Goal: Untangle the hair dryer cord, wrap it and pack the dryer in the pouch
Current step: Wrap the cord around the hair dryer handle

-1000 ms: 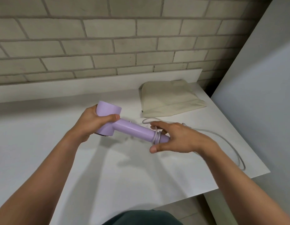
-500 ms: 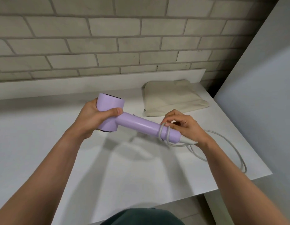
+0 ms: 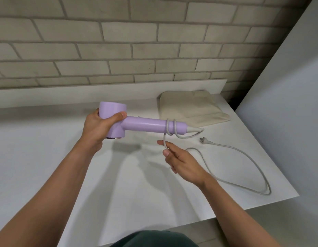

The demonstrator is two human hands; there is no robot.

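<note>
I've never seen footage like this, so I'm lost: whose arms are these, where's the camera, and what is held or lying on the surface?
No machine here: these are a person's two bare arms, seen from one camera worn on the head, looking forward and down. The left hand grips the head of a lilac hair dryer, held level above a white counter. Its grey cord makes two turns round the handle; the right hand pinches the cord just below. The rest loops over the counter to the plug. A beige cloth pouch lies flat behind, by the brick wall.
</note>
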